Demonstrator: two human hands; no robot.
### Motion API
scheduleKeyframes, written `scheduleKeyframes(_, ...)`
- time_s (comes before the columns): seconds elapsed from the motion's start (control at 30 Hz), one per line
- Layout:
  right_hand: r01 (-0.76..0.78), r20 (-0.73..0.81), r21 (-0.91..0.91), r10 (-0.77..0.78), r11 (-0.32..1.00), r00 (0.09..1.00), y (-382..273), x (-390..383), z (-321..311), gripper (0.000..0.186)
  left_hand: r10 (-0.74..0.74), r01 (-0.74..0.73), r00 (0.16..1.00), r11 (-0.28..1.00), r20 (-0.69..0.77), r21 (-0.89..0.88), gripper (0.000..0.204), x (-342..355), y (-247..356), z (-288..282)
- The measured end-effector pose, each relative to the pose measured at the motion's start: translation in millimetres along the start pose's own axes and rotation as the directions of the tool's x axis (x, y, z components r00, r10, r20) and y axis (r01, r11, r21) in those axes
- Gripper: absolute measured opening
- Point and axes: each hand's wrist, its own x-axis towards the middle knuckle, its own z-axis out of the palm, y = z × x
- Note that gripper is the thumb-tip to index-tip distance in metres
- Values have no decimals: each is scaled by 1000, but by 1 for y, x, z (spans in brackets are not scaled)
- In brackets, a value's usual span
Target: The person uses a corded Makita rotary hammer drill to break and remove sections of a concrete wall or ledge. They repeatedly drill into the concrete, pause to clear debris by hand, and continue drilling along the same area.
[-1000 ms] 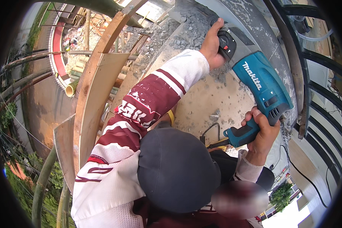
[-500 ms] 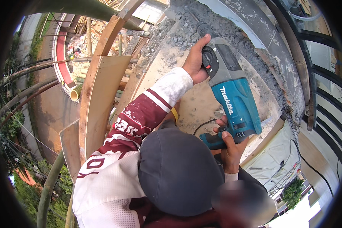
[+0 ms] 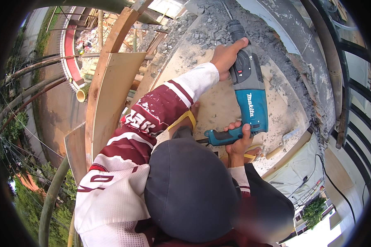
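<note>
My left hand (image 3: 226, 55) grips the front of the teal hammer drill (image 3: 248, 96), right hand (image 3: 238, 144) wraps its handle. Upper centre; long axis near-vertical, bit towards rubble (image 3: 206, 31). Steeper than before.

We look down in bright daylight from a height. A pale concrete ledge (image 3: 218, 107) strewn with grey rubble (image 3: 202, 31) lies beneath us, edged by a curved wooden board (image 3: 109, 94). Bamboo poles (image 3: 49, 201) stand on our left, above a reddish paved ground (image 3: 57, 111) and green bushes (image 3: 12, 127). On our right runs a dark metal railing (image 3: 358, 82), with a grey wall (image 3: 292, 33) beside it.
</note>
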Motion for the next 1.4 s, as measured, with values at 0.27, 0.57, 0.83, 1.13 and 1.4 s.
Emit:
scheduleKeyframes(0.27, 10, -21, -118, -13, 993, 1000, -23, -1, 15, 38, -52, 52, 998, 999, 35, -8, 43, 2, 6, 6)
scheduleKeyframes(0.57, 75, -54, -161, -85, 984, 995, -52, -1, 45, 31, -2, 14, 997, 987, 73, -159, 42, 6, 20, 11)
scheduleKeyframes(0.83, 186, 161, -404, -130, 896, 978, -105, 21, 126, 26, 115, -70, 988, 929, 106, -363, 43, 41, 64, -8)
scheduleKeyframes(1.13, 47, 166, -230, -9, 972, 986, -41, -2, 64, 64, -30, 53, 994, 976, 109, -211, 42, 17, 34, -42)
scheduleKeyframes(1.4, -104, 11, -91, 106, 990, 994, -38, -15, -56, 79, -118, 118, 993, 993, 11, 17, 58, -25, -30, 17)
